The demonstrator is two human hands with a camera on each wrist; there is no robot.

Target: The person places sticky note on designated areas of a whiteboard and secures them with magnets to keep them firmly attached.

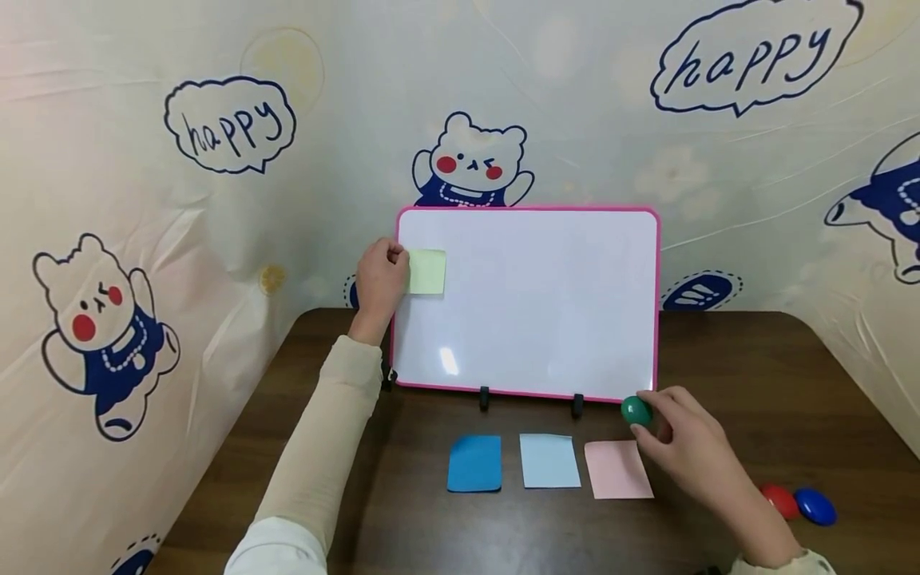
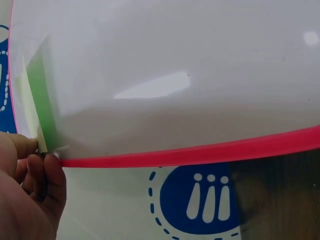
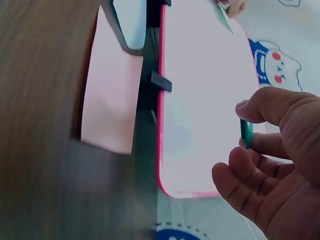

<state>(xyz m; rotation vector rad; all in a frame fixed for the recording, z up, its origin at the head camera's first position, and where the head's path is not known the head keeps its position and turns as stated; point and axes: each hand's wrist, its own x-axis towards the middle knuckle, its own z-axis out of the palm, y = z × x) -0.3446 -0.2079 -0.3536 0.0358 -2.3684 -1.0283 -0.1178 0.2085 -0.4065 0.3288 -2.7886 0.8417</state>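
My left hand (image 1: 381, 279) pinches the left edge of a pale green sticky note (image 1: 427, 272) at the upper left of a pink-framed whiteboard (image 1: 532, 303). In the left wrist view the note (image 2: 42, 105) stands out at an angle from the board, its edge between thumb and fingers. Between thumb and fingers of my right hand (image 1: 693, 439) is a round green magnet (image 1: 636, 410), in front of the board's lower right corner. The right wrist view shows this magnet (image 3: 246, 133) edge-on, with the other fingers loosely bent.
Blue (image 1: 474, 463), light blue (image 1: 549, 461) and pink (image 1: 619, 469) sticky notes lie in a row on the dark wooden table (image 1: 417, 535). Red (image 1: 779, 501) and blue (image 1: 815, 506) magnets sit at the right, near my right forearm. Black clips (image 1: 578, 406) hold the board's lower edge.
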